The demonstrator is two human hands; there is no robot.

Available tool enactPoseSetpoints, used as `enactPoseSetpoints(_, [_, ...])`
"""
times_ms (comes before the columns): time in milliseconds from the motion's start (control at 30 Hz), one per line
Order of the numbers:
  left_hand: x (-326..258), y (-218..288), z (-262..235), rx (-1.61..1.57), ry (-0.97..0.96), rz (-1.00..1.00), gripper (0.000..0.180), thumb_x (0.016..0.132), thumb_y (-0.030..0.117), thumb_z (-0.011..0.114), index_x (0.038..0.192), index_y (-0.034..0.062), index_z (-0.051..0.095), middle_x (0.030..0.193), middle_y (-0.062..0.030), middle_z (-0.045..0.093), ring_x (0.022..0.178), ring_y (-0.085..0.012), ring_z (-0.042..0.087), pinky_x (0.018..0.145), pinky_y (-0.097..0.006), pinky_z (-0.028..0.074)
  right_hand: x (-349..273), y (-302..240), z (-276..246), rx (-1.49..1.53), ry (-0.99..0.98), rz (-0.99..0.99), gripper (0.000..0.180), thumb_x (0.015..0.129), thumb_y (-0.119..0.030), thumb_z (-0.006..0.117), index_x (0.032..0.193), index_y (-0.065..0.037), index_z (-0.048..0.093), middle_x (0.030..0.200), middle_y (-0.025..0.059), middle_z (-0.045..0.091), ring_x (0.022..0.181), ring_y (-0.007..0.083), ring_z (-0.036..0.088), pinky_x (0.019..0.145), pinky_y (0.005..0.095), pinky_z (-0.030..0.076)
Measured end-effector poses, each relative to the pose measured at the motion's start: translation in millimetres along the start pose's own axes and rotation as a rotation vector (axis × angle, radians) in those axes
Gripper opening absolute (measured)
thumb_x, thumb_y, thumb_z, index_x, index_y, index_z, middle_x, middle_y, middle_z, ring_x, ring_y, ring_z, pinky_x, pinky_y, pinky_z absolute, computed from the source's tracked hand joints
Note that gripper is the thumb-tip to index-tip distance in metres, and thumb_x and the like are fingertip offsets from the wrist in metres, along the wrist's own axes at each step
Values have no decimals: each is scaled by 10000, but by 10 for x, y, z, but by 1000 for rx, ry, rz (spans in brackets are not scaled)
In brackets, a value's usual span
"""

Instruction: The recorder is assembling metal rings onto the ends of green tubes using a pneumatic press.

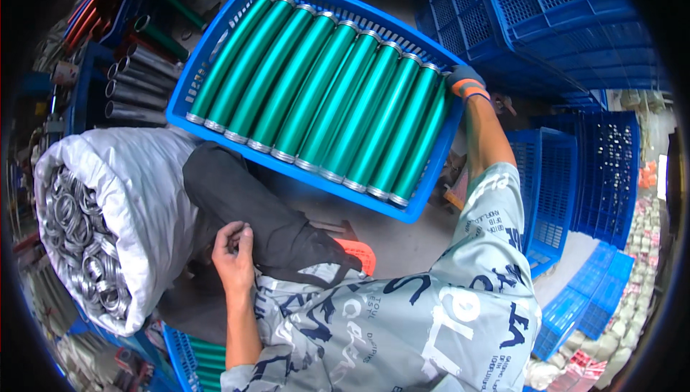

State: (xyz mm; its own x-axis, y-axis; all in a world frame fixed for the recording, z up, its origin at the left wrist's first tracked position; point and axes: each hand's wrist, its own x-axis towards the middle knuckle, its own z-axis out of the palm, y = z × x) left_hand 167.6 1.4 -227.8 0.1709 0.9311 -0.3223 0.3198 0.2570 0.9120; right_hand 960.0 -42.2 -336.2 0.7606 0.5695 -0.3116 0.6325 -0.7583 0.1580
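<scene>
A blue plastic crate [291, 169] with slotted sides holds a row of several shiny green tubes [316, 90] with silver ends. At the crate's far right corner, my right hand [467, 81], in a grey and orange glove, is closed at the upper end of the rightmost tube [435, 122]. The glove partly hides the rim and that tube end. My bare left hand [233, 242] is raised over my dark trouser leg [251, 205], apart from the crate. Its fingers are loosely curled toward the thumb, with nothing visible in them.
A white sack [154, 198] of grey metal rings stands at my left. Behind it lie bare grey pipes [136, 97]. Blue crates are stacked at the far right [546, 18] and right [604, 176]. Another crate of green tubes [205, 360] is at lower left.
</scene>
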Motion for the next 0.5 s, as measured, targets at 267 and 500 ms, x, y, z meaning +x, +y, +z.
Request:
enactPoseSetpoints(267, [2, 19, 26, 31, 52, -4, 238, 1098, 125, 849, 1269, -27, 782, 1068, -20, 787, 960, -79, 702, 908, -253, 560, -195, -242, -369, 286, -94, -10, 611, 1036, -641, 766, 1247, -83, 897, 1149, 206, 874, 1095, 362, 848, 1003, 480, 623])
enactPoseSetpoints(500, [55, -47, 47, 31, 10, 14, 222, 1091, 118, 849, 1251, -25, 790, 1058, -13, 768, 951, -73, 684, 893, -254, 555, 166, 305, -155, 564, -23, -127, 582, 1093, -606, 721, 1141, -51, 891, 993, 157, 867, 928, 289, 830, 929, 453, 614])
